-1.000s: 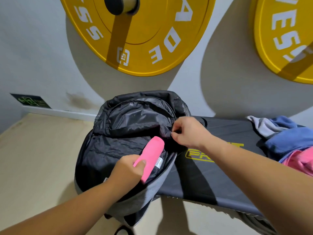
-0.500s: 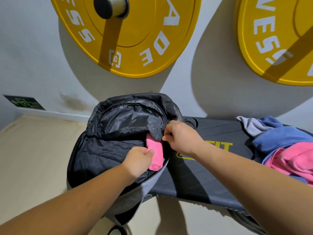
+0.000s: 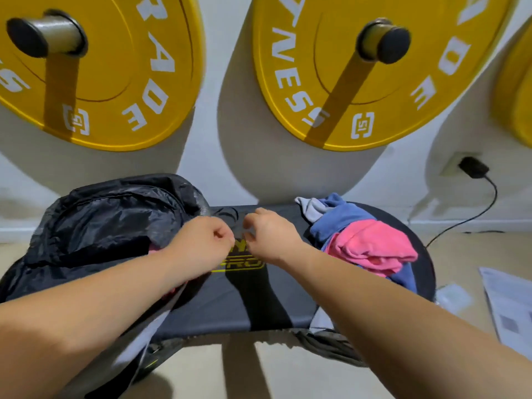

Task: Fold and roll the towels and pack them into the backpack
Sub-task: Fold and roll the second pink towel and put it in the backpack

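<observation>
Black bench [image 3: 230, 306] (towels [image 3: 371, 246] heaped right) below yellow wall plates [image 3: 115, 53]; left fingers [image 3: 221, 236] clenched, right fingers [image 3: 257, 219] slack.

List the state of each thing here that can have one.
backpack, open, at the left end of the bench
pink towel, inside the backpack, mostly hidden
towel pile, loose, unrolled, on the bench's right end
left hand, curled in a fist, nothing visible in it
right hand, fingers loosely curled, empty, above the bench
charger, plugged into the wall socket
</observation>
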### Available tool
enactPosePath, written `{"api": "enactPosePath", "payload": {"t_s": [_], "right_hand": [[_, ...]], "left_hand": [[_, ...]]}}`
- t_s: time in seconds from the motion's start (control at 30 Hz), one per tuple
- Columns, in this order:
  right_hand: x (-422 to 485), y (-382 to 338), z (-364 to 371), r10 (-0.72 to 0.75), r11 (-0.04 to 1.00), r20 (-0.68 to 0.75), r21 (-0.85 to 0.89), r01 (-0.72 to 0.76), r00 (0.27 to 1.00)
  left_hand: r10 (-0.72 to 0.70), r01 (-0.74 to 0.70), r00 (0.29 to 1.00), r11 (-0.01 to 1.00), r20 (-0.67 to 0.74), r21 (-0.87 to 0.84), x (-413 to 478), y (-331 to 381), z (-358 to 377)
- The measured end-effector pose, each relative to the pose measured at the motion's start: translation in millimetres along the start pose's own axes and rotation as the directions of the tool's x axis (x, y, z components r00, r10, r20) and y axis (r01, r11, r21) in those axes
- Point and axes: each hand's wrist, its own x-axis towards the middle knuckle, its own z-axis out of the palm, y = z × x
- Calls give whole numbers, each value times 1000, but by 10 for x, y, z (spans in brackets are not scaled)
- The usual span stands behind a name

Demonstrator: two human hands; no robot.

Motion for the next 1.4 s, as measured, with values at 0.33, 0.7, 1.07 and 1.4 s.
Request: {"api": "enactPosePath", "payload": {"t_s": [0.33,0.7,1.07,1.4], "right_hand": [[-748,1614,-360,405,874,-95,-252,-416,909],[-711,1774,-449,286,925,-228,-189,-330,931],[-363,1282,-716,380,918,-293,233,-320,878],[-915,1634,-384,398,911,152,-178,-371,905]], "left_hand": [[144,-138,987,986,66,-88,-68,744,1038],[194,-207,961,977,199,45,-96,471,1054],[287,-276,951,955,115,-105,-105,645,1091],[162,-207,938,971,306,119,-43,366,1074]]}}
